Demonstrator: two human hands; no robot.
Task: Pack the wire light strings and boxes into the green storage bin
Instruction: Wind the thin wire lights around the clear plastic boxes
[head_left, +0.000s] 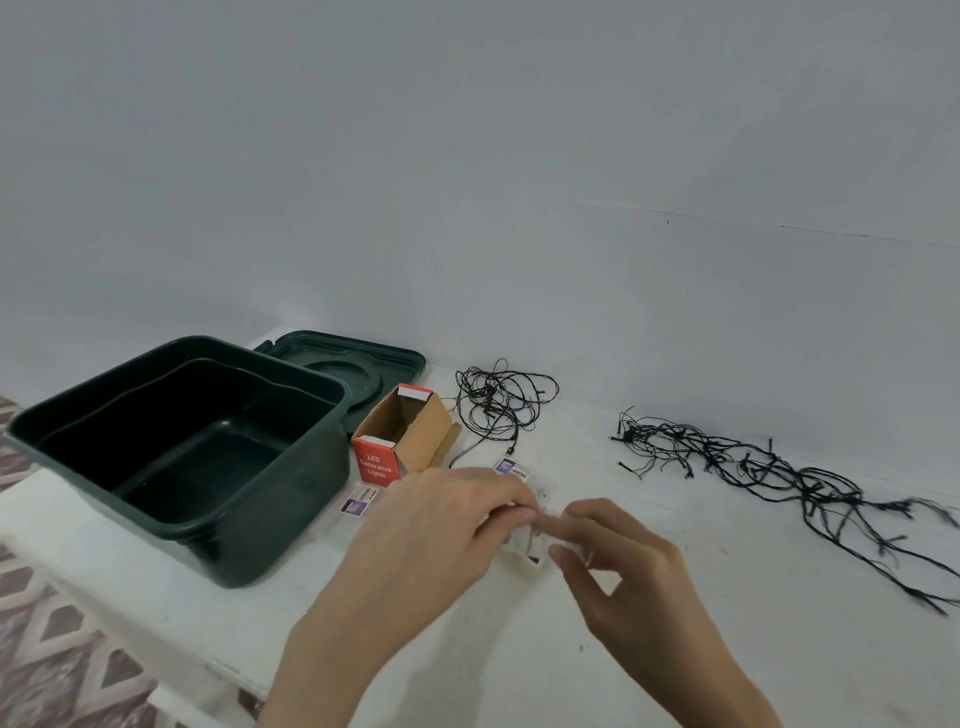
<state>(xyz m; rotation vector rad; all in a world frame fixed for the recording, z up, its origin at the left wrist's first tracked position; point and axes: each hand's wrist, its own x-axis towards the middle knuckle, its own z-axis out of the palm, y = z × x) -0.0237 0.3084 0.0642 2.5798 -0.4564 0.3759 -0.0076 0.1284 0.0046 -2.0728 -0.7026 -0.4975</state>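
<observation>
A person's left hand (431, 525) and right hand (623, 566) meet above a white tabletop (467, 660), just right of a dark green plastic storage bin (270, 535). Both pinch a small pale packet (530, 545) between them. The left hand's fingers curl round it from above, and the right hand nips it between thumb and forefinger. The packet is too blurred to tell what it holds.

The bin stands open and empty at the table's left edge. Its matching green lid (358, 364) lies flat behind it, partly hidden by the bin's far rim.

An open brown cardboard box (415, 436) with a red end reading "LED Decorative Lights" sits just right of the bin. One small printed card (358, 501) lies on the table between box and bin, and a second printed card (511, 467) lies farther right, beyond the left hand.

A small tangle of thin black wire lights (498, 405) rests to the right of the bin, beyond the box. A longer string of black wire lights (753, 467) sprawls well apart from the bin, trailing toward the table's right edge.
</observation>
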